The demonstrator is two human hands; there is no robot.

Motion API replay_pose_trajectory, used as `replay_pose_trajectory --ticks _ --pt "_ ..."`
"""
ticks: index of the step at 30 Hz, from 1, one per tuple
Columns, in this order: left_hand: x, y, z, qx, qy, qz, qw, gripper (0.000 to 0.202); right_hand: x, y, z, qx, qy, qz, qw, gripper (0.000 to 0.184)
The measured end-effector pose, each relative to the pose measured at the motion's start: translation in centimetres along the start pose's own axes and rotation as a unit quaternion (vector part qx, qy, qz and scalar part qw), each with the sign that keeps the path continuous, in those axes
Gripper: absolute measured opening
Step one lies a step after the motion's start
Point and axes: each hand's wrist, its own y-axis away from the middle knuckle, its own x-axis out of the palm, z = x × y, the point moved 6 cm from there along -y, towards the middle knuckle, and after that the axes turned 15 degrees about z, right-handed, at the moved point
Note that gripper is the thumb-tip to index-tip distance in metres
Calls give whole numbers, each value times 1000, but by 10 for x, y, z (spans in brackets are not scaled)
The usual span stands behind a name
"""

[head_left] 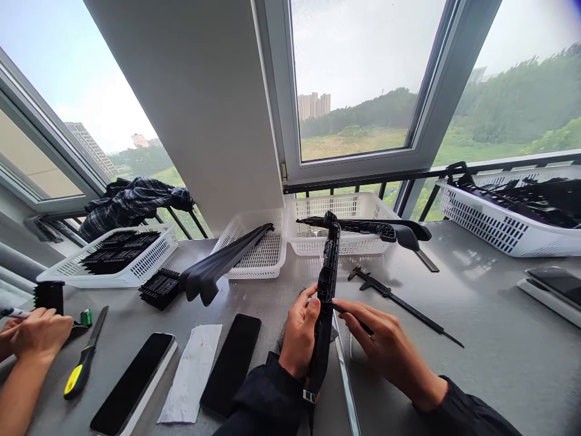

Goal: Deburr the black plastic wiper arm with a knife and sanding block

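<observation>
My left hand point(299, 330) is wrapped around a long black plastic part point(327, 284) and holds it nearly upright over the grey table point(476, 357). My right hand point(379, 342) is closed in a pinch on a thin dark tool point(351, 317), whose tip touches the part's side just under my left thumb. Both my sleeves are black. A black caliper point(399, 301) lies on the table just beyond my right hand.
White baskets point(254, 266) point(318, 209) point(499, 233) point(136, 272) hold black parts. Phones point(231, 363) point(131, 384) point(560, 281), a paper slip point(193, 369) and a yellow-handled tool point(84, 363) lie on the table. Another person's hands point(34, 333) work at the left edge.
</observation>
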Motion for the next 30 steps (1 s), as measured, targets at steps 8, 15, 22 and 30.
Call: replay_pose_trajectory --ticks 8,15,22,30 --pt "0 1 0 8 -25 -17 1000 67 -2 -1 11 -29 -10 -4 1000 30" --pt "2 2 -1 -3 -1 -17 1000 67 -1 0 13 -27 6 -3 1000 30" --pt "6 3 -1 -10 -7 -13 1000 71 1 2 16 -48 12 -1 999 30" --pt "7 4 -1 0 -13 -34 999 69 -4 1 23 -39 11 -20 999 32"
